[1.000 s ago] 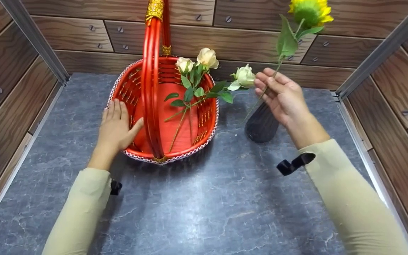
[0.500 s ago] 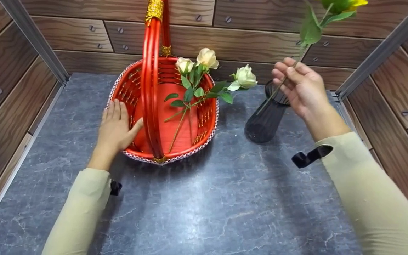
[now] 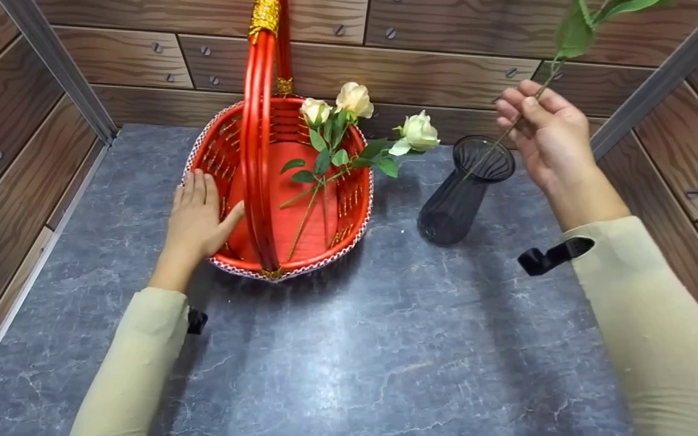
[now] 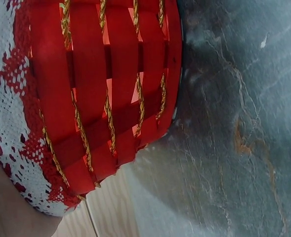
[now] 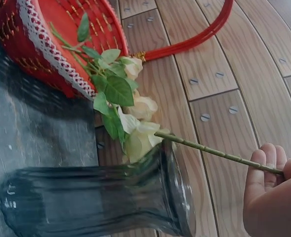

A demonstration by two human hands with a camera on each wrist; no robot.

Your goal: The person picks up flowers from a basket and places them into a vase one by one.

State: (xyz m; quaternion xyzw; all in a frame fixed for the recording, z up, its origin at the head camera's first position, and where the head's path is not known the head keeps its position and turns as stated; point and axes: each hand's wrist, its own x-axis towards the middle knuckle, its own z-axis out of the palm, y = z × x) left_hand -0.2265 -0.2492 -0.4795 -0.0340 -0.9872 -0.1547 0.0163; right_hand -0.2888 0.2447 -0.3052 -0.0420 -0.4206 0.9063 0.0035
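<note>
My left hand (image 3: 194, 218) rests on the left rim of a red woven basket (image 3: 358, 242), fingers straight and thumb spread inward. In the left wrist view a little of that hand (image 4: 17, 212) touches the lace-trimmed basket side (image 4: 91, 74). Up at the right, my right hand (image 3: 552, 136) pinches the thin stem of a sunflower (image 3: 574, 33); its bloom is beyond the head view's top edge. The stem (image 5: 214, 152) slants down to the mouth of a dark ribbed glass vase (image 3: 453, 209). Whether its tip is inside the mouth, I cannot tell.
Several cream roses (image 3: 355, 100) lie in the basket, one rose (image 3: 418, 132) hanging out over its right rim. The basket's tall red handle (image 3: 258, 151) arches up. Wood-patterned walls (image 3: 409, 72) surround the grey marbled tabletop (image 3: 325, 351) at the back and sides.
My right hand has moved right and upward with the sunflower, whose bloom has left the head view. The vase's mouth has come into sight. The left hand and basket have stayed put.
</note>
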